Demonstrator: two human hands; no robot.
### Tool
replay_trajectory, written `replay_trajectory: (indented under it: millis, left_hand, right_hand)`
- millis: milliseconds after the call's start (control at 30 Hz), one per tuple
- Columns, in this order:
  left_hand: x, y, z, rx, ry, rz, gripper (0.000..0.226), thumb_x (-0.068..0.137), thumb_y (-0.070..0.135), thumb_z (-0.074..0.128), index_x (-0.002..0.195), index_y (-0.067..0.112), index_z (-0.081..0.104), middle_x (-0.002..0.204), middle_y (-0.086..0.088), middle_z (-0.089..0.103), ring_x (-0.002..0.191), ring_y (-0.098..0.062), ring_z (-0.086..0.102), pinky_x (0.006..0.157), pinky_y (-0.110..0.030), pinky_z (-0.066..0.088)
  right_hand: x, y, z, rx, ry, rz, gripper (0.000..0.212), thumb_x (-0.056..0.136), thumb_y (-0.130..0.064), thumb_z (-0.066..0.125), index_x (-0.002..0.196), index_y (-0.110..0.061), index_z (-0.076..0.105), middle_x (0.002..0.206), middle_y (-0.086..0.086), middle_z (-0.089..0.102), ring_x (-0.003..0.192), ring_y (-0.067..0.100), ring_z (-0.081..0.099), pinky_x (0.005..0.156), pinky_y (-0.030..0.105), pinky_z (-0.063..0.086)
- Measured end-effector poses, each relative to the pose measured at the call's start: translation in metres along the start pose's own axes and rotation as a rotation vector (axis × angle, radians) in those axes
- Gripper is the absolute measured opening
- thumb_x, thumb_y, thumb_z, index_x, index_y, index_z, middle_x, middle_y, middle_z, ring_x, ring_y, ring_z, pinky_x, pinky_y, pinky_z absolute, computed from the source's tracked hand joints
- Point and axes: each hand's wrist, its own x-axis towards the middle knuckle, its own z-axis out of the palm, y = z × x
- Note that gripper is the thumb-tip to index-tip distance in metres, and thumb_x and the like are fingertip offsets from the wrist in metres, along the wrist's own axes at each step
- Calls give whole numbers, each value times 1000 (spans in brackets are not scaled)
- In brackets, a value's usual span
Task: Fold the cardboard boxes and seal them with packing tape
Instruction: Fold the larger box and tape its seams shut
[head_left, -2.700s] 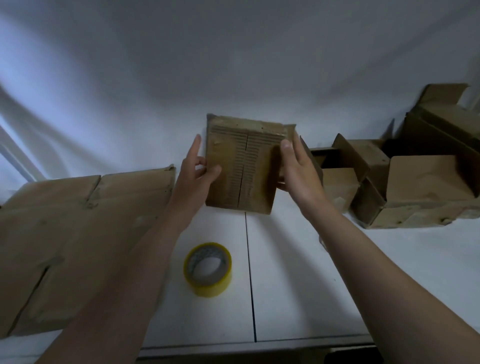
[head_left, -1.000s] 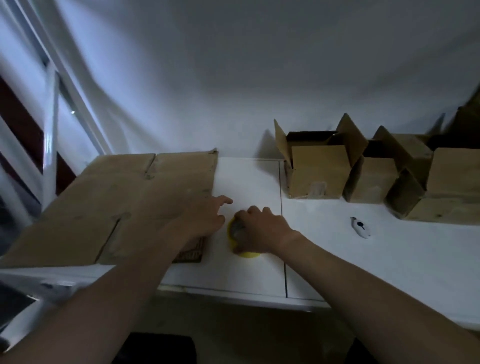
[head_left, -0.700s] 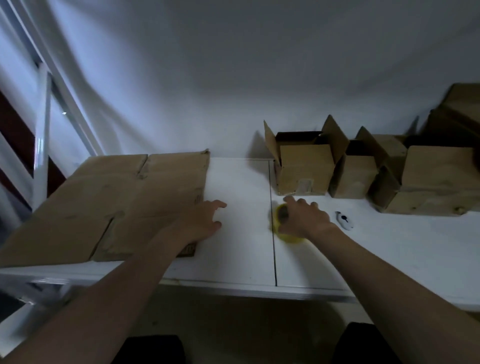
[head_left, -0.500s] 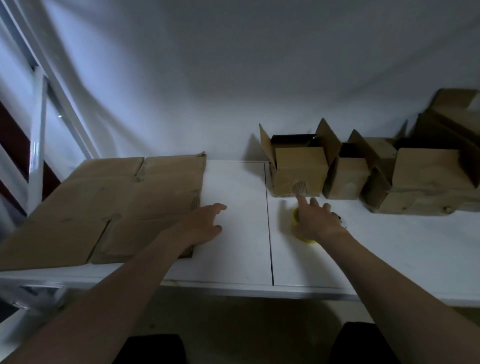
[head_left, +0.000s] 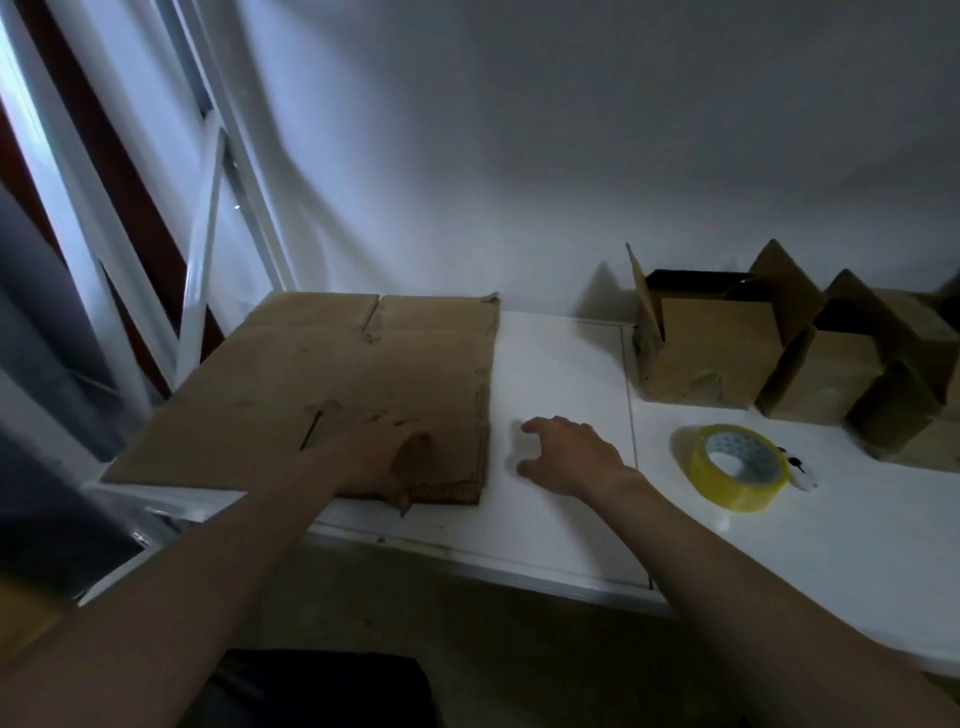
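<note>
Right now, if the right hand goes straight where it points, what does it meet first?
Likely the right edge of the flat cardboard sheet, just left of the right hand; height is hard to judge.

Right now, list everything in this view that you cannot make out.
Head view:
- Left hand: fingers motion-blurred on the flattened cardboard; gripping or only resting, cannot tell.
- Small white object: partly behind the tape roll, too small to identify.
- Rightmost boxes: cut off by the frame edge; their number is unclear.
- Open box: its inside is too dark to see.
</note>
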Motion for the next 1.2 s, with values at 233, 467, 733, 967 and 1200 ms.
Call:
replay_trajectory:
  millis: [233,467,733,967,1200]
  left_hand:
    - [-20,-9,-24,-138,42,51,70,83,45,77,146,38,48,150,10,45,136,-18,43,111,-35,36]
    - [-27,12,-37,164,364,-179,45,104,47,46,137,20,61,133,-11,62,119,-31,58,102,-43,45]
    - [-45,44,-88,161,640,-44,34,104,47,45,129,37,67,113,-1,72,103,-25,64,82,-35,50]
    - [-76,74,-156,109,978,-112,29,104,40,48,121,35,71,97,-1,74,87,-27,66,78,-35,51]
    - [-127,80,-224,133,1237,-158,26,102,32,55,120,35,73,88,-8,73,82,-37,65,63,-33,39]
  right_hand:
    - [4,-21,-7,119,68,-15,68,90,-59,65,148,-30,46,149,-1,51,132,24,53,106,41,45]
    - [0,-31,1,256,-22,49,92,76,-69,74,147,-19,46,144,3,56,125,24,57,102,43,50]
    - [-29,-33,-16,545,-131,145,38,83,-45,77,97,-10,75,72,-6,73,63,13,65,65,26,50]
    - [-55,-30,-86,992,237,104,13,92,-16,71,103,-18,65,89,5,78,72,28,75,74,43,59]
    - [-82,-47,-206,769,712,-30,15,88,-27,72,80,-20,62,78,2,72,70,27,72,71,52,62]
